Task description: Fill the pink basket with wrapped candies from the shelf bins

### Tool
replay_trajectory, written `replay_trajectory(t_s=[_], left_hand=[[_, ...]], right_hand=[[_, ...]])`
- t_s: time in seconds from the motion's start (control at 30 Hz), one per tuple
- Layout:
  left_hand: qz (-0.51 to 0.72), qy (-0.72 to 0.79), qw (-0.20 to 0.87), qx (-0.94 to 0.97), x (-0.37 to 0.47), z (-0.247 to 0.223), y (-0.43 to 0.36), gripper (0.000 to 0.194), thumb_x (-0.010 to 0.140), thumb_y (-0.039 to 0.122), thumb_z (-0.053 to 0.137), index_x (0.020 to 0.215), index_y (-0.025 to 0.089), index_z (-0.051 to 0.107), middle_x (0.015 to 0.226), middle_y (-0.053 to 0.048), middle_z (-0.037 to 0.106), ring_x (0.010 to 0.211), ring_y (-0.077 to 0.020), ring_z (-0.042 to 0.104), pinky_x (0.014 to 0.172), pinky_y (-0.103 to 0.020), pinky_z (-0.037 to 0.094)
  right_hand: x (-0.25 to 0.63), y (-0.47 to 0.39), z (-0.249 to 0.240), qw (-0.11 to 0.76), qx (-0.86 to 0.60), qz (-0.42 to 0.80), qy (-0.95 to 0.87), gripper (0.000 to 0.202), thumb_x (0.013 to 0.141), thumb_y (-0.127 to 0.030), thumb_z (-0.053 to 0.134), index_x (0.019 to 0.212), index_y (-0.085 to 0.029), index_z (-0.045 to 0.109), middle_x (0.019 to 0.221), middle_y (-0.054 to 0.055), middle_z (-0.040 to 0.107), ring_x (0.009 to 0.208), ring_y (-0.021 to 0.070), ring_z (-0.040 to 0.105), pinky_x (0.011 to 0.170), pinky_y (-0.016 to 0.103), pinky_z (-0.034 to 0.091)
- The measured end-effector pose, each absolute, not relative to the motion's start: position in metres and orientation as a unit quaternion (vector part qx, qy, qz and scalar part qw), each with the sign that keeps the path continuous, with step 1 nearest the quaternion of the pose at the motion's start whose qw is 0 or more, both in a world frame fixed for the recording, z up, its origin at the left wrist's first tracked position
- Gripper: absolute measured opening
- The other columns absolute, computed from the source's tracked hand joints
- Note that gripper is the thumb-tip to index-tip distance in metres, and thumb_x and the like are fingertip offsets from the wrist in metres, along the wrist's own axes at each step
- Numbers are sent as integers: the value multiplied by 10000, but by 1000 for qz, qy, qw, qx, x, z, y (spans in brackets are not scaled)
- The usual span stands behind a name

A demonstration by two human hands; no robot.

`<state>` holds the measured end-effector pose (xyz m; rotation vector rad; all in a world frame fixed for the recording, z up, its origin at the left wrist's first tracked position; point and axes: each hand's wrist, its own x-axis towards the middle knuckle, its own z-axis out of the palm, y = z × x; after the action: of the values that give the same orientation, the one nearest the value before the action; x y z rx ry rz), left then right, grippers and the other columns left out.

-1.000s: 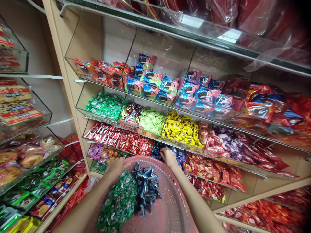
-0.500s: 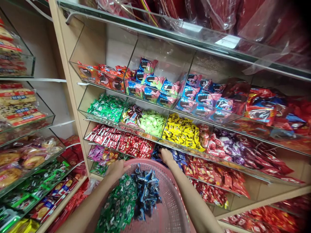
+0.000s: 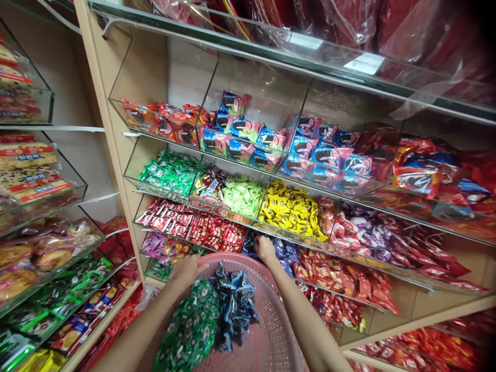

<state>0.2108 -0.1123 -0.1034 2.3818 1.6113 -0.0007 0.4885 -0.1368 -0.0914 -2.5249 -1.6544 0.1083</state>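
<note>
A pink perforated basket (image 3: 271,289) tilts toward the shelves, with green-wrapped candies (image 3: 191,325) on its left side and dark blue-wrapped candies (image 3: 235,305) beside them. My left hand (image 3: 188,269) grips the basket's upper left rim. Beyond the far rim, my right hand (image 3: 265,249) reaches into a shelf compartment of blue-wrapped candies (image 3: 284,253). Its fingers are curled down among the dark wrappers, and whether they hold a candy is hidden.
Above the hands are bins of red packets (image 3: 217,233), yellow candies (image 3: 289,209), light green candies (image 3: 244,196) and green candies (image 3: 170,173). Glass shelf edges (image 3: 232,214) run just over the right hand. A wooden upright (image 3: 112,150) stands at left.
The view has shifted very slightly. My right hand stays in the blue candy compartment with a small change at the fingers; my left hand still holds the basket rim.
</note>
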Motion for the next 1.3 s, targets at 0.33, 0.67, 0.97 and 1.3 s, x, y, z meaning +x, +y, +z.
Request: replay_trajectory(t_s=[0.33, 0.67, 0.97, 1.3], left_hand=[[4, 554, 138, 821, 211, -104, -112, 479, 821, 554, 387, 981, 168, 622, 963, -147, 681, 935, -294, 627, 743, -345, 455], [6, 546, 149, 824, 211, -95, -115, 480, 825, 543, 396, 962, 142, 622, 962, -147, 686, 907, -281, 635, 713, -322, 450], [4, 553, 143, 821, 210, -101, -114, 469, 826, 546, 392, 977, 170, 628, 938, -140, 686, 911, -278, 636, 724, -320, 456], [9, 550, 132, 824, 210, -103, -114, 482, 829, 547, 380, 979, 156, 618, 959, -148, 679, 916, -288, 634, 734, -339, 460]], right_hand=[[493, -184, -79, 390, -755, 51, -525, 276, 770, -277, 472, 891, -138, 677, 795, 75, 699, 706, 182, 618, 669, 265, 446], [460, -230, -66, 365, -676, 175, -616, 216, 781, -284, 489, 795, -154, 662, 697, 29, 645, 584, 133, 520, 570, 227, 374], [425, -216, -74, 228, -715, 128, -648, 183, 781, -132, 485, 847, -178, 650, 828, 43, 658, 735, 149, 568, 645, 212, 359], [419, -211, -83, 256, -749, 125, -598, 181, 755, -139, 465, 780, -178, 640, 746, 30, 657, 677, 137, 568, 621, 202, 361]])
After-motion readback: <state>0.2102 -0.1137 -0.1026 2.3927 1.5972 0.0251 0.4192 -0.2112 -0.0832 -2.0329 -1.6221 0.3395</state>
